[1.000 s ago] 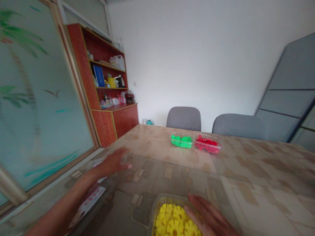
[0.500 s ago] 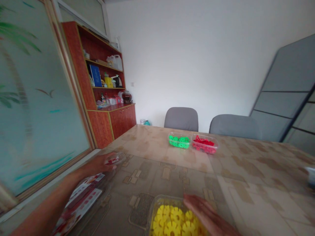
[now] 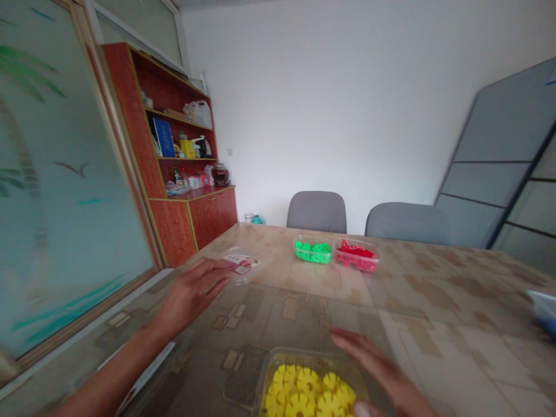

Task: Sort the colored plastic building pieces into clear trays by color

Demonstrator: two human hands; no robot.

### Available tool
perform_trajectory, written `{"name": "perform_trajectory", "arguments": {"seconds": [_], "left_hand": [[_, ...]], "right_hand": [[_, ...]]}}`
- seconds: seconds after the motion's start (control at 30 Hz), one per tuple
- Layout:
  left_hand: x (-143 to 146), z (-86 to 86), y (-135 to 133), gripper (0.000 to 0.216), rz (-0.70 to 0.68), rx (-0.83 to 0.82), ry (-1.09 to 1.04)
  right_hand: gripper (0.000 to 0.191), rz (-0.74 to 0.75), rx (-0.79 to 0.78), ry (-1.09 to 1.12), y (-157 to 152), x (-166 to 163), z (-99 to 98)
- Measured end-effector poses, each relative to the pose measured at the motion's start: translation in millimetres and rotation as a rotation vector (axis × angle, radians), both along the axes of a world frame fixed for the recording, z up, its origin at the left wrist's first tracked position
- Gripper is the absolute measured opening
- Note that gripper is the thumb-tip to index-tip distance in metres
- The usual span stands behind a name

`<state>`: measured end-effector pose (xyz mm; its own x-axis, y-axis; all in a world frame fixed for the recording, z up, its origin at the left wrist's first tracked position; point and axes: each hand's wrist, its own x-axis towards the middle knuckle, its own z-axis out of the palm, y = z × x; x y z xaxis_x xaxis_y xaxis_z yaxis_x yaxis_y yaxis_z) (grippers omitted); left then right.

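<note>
From the tub (image 3: 299, 355), at eleven o'clock, the left hand (image 3: 191, 289) pinched a clear lid (image 3: 243, 263), likely light, bendy, best held by its rim. At three, the right hand (image 3: 384, 370) curved open.

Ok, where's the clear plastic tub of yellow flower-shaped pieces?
In the head view, the tub is at the bottom, slightly right of centre, on the brown patterned table beside the right hand.

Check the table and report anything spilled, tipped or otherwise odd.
Nothing stands out. The yellow pieces, green pieces and red pieces sit in upright clear tubs, with no spill visible. The blurred container at the picture's right edge is cut off, so I can't judge it.
</note>
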<state>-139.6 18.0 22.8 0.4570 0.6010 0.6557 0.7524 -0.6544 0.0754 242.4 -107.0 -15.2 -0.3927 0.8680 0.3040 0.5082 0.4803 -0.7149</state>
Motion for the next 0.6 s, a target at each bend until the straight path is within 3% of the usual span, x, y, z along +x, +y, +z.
{"name": "perform_trajectory", "arguments": {"seconds": [0.17,0.3,0.6], "left_hand": [[56.0,4.9,-46.5,0.015,-0.264,0.287,0.084],[87.6,8.2,-74.2,0.021,-0.416,0.306,0.200],[109.6,-2.6,-104.9,0.028,-0.505,0.179,0.257]], "right_hand": [[0.042,-0.115,-0.112,0.167,6.8,2.7,-10.0],[0.044,-0.079,-0.170,0.285,12.1,2.1,-15.7],[0.047,-0.085,-0.267,0.402,7.2,-9.0,-4.0]]}}
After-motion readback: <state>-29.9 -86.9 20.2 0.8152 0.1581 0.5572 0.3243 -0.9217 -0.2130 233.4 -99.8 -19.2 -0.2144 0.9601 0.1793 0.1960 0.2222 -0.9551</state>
